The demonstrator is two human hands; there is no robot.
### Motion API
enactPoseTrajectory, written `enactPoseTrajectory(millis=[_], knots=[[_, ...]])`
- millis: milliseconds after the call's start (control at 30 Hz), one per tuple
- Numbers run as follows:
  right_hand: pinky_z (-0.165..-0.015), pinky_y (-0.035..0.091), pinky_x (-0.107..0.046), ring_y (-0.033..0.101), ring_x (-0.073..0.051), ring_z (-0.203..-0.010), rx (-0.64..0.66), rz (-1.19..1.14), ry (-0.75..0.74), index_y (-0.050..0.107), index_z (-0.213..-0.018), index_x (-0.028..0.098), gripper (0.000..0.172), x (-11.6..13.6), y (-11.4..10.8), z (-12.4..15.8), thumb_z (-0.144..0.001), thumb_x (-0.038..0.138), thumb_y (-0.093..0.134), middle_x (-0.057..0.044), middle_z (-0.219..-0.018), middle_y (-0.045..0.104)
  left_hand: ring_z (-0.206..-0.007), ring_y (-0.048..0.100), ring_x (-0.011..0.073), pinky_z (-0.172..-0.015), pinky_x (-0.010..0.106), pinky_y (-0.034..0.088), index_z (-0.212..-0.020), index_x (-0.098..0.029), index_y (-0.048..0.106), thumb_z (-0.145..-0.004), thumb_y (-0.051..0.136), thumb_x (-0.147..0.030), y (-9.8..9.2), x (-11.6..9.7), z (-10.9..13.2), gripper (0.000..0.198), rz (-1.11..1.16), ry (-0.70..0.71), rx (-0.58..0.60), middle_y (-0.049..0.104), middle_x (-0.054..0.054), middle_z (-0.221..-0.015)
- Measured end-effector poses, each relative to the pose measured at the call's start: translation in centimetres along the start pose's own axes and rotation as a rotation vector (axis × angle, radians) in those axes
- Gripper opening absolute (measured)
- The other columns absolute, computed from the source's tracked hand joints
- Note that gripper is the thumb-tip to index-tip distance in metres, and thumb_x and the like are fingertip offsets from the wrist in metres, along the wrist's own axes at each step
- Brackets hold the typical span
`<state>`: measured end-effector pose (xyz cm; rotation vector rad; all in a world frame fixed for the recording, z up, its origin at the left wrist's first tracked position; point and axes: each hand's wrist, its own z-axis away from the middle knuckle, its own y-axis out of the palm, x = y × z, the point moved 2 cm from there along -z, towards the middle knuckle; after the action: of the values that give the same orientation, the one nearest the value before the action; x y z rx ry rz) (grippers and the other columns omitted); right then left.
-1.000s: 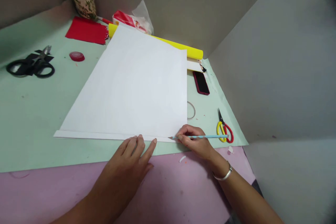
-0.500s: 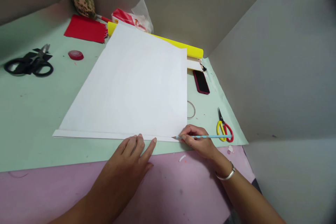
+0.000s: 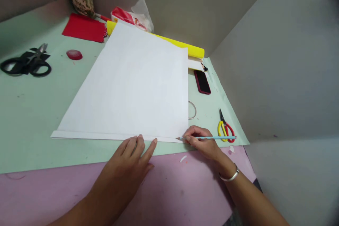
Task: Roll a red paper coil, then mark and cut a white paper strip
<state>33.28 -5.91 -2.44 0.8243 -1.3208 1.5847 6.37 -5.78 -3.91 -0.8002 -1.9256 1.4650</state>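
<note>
A large white paper sheet (image 3: 135, 84) lies on the pale green table cover (image 3: 31, 120), its near edge folded into a narrow strip. My left hand (image 3: 132, 162) rests flat with fingers stretched out, fingertips pressing that near edge. My right hand (image 3: 203, 144) is closed in a pinch on a light blue pencil (image 3: 212, 137), whose tip touches the sheet's near right corner. A silver bangle sits on my right wrist.
Yellow-and-red scissors (image 3: 225, 127) and a dark phone (image 3: 202, 82) lie to the right. A yellow roll (image 3: 182, 47), red card (image 3: 83, 28), red tape roll (image 3: 74, 54), black scissors (image 3: 26, 65) and a clear ring (image 3: 192, 109) surround the sheet. Grey walls enclose the corner.
My right hand and the pencil tip have slid a little to the right along the sheet's near edge. The left hand stays put.
</note>
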Motion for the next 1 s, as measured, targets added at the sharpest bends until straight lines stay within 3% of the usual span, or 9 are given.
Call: enactPoseTrajectory(millis=[500, 1000], knots=[[-0.059, 0.043, -0.027, 0.056, -0.014, -0.062, 0.008, 0.012, -0.018, 0.068, -0.076, 0.019, 0.008, -0.9, -1.2, 0.5, -0.081, 0.024, 0.064, -0.002, -0.071, 0.069, -0.107, 0.064, 0.0382, -0.095, 0.050, 0.046, -0.140, -0.016, 0.063, -0.096, 0.060, -0.032, 0.1, 0.0, 0.1, 0.047, -0.001, -0.001, 0.004, 0.070, 0.026, -0.124], [-0.054, 0.039, -0.026, 0.049, -0.014, -0.060, -0.040, 0.034, 0.033, 0.065, -0.072, 0.020, 0.009, -1.5, -2.3, 1.1, -0.078, 0.026, 0.064, -0.001, -0.065, 0.062, -0.109, 0.063, 0.0380, -0.095, 0.050, 0.046, -0.141, -0.016, 0.063, -0.097, 0.059, -0.033, 0.1, 0.0, 0.1, 0.048, 0.006, -0.004, 0.014, 0.069, 0.024, -0.125]])
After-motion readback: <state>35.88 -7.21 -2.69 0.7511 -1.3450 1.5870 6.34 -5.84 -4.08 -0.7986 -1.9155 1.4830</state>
